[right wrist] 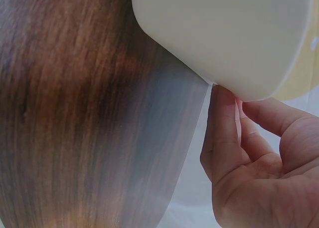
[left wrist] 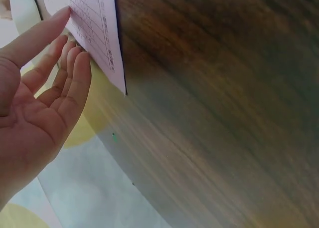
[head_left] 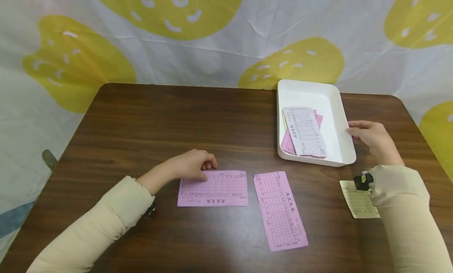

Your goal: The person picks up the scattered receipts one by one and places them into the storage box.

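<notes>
My left hand [head_left: 191, 165] lies over the upper left of a pink printed slip [head_left: 226, 192], its thumb tip on the paper. In the left wrist view the other fingers [left wrist: 79, 71] hang loosely curled beside the slip's edge. At the right, my right hand [head_left: 371, 137] holds the right side of a white tray [head_left: 334, 104] by its edge, thumb and fingertips together there. In the right wrist view its fingertips partly disappear behind the tray wall [right wrist: 224, 38]. Inside the tray, a white printed slip [head_left: 306, 133] lies over pink and yellow ones.
A second pink slip [head_left: 281, 210] lies slanted on the brown table [head_left: 159, 120], right of the first. Under the right forearm, a yellow-green slip [head_left: 357, 202] is partly covered. Behind the table hangs a white curtain [head_left: 219, 61] with yellow shapes.
</notes>
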A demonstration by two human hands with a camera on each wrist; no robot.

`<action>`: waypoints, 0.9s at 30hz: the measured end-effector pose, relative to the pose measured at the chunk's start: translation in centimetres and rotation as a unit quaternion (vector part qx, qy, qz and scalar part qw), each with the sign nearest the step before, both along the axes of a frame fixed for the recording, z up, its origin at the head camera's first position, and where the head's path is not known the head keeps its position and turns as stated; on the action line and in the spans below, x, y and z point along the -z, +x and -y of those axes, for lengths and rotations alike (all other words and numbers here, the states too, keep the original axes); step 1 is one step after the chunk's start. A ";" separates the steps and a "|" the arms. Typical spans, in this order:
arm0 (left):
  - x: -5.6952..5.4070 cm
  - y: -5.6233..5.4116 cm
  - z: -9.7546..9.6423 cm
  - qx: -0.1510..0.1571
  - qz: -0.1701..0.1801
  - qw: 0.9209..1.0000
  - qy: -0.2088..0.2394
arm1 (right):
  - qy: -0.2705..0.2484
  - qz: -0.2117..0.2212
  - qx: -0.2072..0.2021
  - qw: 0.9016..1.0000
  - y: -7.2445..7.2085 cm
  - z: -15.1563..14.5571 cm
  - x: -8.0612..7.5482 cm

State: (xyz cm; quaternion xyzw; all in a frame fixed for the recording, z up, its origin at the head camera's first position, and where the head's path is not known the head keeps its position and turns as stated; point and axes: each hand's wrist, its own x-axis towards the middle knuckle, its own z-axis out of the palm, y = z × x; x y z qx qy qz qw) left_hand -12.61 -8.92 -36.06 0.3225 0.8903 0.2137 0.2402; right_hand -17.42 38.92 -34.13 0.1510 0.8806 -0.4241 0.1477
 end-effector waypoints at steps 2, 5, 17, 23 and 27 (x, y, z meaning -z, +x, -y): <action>0.0 0.1 0.0 -0.001 -0.002 1.000 -0.001 | 0.002 0.004 0.002 1.000 0.1 0.0 0.0; 0.0 0.2 -0.1 -0.006 -0.004 1.000 -0.001 | 0.004 0.006 0.004 1.000 0.0 -0.1 0.0; 0.0 0.2 -0.2 -0.018 -0.025 0.999 -0.008 | 0.013 0.021 0.006 1.000 0.1 0.1 -0.2; -0.1 0.1 -0.3 -0.011 -0.026 0.999 -0.018 | 0.025 0.027 0.008 0.999 0.1 0.1 -0.3; -0.1 0.1 -0.3 -0.014 -0.014 1.000 -0.017 | 0.019 0.021 0.009 1.000 0.1 0.1 -0.2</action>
